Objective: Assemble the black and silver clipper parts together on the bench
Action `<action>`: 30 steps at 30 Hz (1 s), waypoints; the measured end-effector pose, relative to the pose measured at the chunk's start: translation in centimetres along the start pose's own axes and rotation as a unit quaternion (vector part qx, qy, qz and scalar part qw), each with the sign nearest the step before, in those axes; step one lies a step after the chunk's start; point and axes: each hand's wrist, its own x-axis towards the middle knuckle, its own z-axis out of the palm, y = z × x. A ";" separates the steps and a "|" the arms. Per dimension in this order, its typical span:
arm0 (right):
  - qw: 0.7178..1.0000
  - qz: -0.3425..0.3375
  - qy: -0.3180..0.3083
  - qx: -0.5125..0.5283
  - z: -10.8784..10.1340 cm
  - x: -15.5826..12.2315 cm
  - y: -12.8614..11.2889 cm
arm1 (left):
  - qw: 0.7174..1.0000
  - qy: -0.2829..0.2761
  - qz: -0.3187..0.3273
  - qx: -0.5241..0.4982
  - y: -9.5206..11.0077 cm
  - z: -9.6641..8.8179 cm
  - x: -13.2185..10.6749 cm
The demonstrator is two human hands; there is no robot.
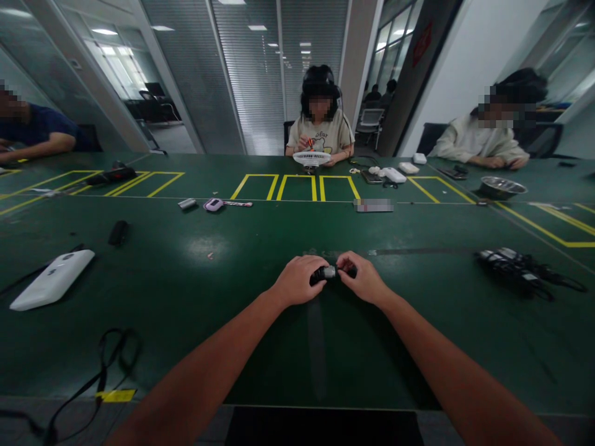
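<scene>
the hands (pixel 298 280) partly hide a black object (pixel 318 274).

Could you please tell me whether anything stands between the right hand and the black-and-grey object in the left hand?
Nothing visible does: the right hand is close beside the black-and-grey object in the left hand; contact is unclear.

- One head-worn camera carries the whole view, and we look out from above the wearer's own bare forearms (pixel 218 359), stretching in from the bottom edge!
- Forward it faces, tipped down, with the bare left hand (pixel 297 280) and bare right hand (pixel 362 279) just below centre, nearer than anything across the table.
- And it's wide: the broad green tabletop (pixel 186 310) shows from its near edge to its far side.
- Beyond, well back, tall grey glass partitions (pixel 251 74) fan outward along the top!
</scene>
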 end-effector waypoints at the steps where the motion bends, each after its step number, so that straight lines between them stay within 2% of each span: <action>1: 1.000 0.001 -0.003 0.001 -0.1 0.0 0.0 | 1.000 0.001 0.001 -0.001 0.0 0.0 0.0; 10: 0.999 0.011 -0.047 -0.012 -0.6 -0.2 0.2 | 1.000 0.006 0.001 0.000 -0.1 0.3 0.0; 30: 0.999 0.012 -0.045 -0.004 -0.8 -0.3 0.0 | 1.000 0.007 0.001 -0.005 -0.2 0.3 0.0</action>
